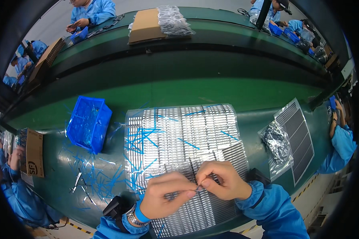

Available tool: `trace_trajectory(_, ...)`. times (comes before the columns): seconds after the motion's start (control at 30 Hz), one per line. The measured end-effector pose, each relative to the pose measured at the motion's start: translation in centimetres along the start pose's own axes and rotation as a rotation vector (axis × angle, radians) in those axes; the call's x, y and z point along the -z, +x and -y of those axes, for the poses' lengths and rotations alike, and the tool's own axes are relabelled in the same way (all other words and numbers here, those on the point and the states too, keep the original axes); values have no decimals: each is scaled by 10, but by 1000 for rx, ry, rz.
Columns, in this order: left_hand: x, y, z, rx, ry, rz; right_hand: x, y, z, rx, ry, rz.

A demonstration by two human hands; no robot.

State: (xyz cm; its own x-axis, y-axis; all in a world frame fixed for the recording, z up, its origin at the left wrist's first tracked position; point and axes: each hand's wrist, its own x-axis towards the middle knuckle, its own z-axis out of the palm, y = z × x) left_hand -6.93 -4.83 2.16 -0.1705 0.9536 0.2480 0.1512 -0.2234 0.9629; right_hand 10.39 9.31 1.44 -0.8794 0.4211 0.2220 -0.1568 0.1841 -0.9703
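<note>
My left hand (165, 195), with a watch and a blue band at the wrist, pinches thumb against forefinger. Tip to tip with it, my right hand (223, 181) is also closed in a pinch. Between the fingertips is a small thin piece (199, 188), too small to name. Both hands are just above a large sheet (215, 129) covered with rows of narrow silvery strips. Toward its right and lower right, parts of the sheet look darker. Thin blue film strips (141, 139) lie scattered on the sheet, thickest along its left side.
A blue plastic bin (101, 129) stands left of the sheet. More blue film strips (103, 177) litter the green table around it. At right lie a clear bag of silvery parts (277, 143) and a grey striped sheet (299, 139). A cardboard box (35, 153) stands at left; co-workers sit around.
</note>
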Motion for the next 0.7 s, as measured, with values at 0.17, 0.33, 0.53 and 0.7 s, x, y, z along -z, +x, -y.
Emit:
trace_trajectory(0.17,1,0,-2,-11,-1,-6,0,0,1,-11,-19,-20)
trace_trajectory(0.33,1,0,3,-38,-71,-53,-1,-1,0,-49,-53,-67)
trace_trajectory(0.53,3,-3,8,-20,-82,-30,-2,0,-1,-54,-79,-86)
trace_trajectory(0.7,2,-3,7,-28,-203,-41,-1,1,4,-103,-96,-35)
